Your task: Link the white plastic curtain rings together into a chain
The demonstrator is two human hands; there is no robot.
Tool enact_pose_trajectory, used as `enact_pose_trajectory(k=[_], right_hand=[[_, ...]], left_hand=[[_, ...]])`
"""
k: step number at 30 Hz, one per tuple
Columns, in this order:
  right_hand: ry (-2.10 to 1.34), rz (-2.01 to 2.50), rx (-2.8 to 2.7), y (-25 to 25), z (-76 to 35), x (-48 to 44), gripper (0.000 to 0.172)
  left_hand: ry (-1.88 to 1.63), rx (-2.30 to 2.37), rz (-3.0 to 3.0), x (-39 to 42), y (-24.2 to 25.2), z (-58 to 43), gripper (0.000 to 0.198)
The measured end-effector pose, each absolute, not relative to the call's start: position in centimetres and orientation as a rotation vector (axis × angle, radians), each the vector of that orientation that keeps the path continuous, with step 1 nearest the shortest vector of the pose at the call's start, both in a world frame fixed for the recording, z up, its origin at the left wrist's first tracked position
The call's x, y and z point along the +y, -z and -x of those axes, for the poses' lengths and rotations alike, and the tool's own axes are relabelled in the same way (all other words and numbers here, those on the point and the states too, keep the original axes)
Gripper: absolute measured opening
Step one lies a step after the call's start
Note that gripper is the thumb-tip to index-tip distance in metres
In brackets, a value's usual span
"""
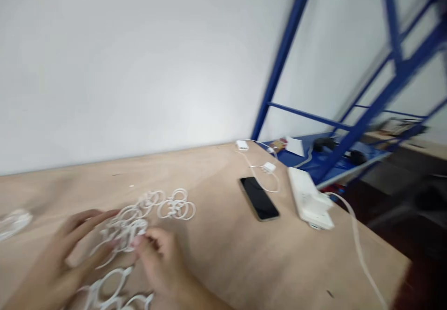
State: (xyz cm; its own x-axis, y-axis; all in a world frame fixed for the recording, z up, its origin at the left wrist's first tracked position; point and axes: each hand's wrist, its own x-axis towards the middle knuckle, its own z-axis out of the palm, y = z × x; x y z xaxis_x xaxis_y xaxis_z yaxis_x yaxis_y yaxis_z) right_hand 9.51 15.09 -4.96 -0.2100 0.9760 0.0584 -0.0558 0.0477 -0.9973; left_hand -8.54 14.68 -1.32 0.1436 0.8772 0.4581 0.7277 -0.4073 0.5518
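White plastic rings (141, 225) lie in a loose heap on the wooden tabletop (223, 263), between the person's two hands. The right hand (163, 256) appears to pinch one ring between thumb and forefinger. The left hand (64, 252) curves about the heap's other side, thumb and fingers spread; whether it grips a ring cannot be determined. A smaller ring cluster (178, 203) sits just beyond the right hand, and further rings lie nearer the person.

Risk, as judged: overlapping rings may snag, so lifting one could drag neighbours along or scatter them; a sweeping forearm could displace the nearer ones.

Limitations: blur obscures the fingertips and any joints between rings. The nearest rings are cut off by the lower border. A clear item (16, 224) at the left border is unidentifiable.
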Motion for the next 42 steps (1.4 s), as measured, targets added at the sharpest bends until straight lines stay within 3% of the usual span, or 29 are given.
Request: enact_pose_trajectory(k=[4, 16, 21, 31, 37, 42], right_hand=[[-1.444, 0.868, -1.357, 3.9, -10.4, 14.7, 0.044], [-1.675, 0.798, -1.517, 2.1, -11.7, 14.7, 0.042], [-1.637, 0.844, -1.621, 1.8, -11.6, 14.5, 0.040], [-1.387, 1.019, -1.600, 3.0, -11.0, 14.2, 0.044], [-1.442, 0.944, -1.589, 2.6, -11.1, 14.0, 0.023], [-1.497, 0.875, -1.615, 2.7, -11.2, 13.9, 0.023]], left_hand=[[-1.094, 1.637, -2.147, 12.1, -0.3, 7.3, 0.041], [-1.036, 1.600, -2.030, 9.2, 2.8, 5.5, 0.049], [-1.083, 1.632, -2.055, 8.7, 2.9, 4.9, 0.041], [-1.246, 1.757, -2.571, 8.4, 2.4, 5.4, 0.049], [-1.229, 1.763, -2.340, 8.4, 2.3, 5.4, 0.032], [-0.971, 1.836, -2.310, 8.5, 2.7, 5.6, 0.023]])
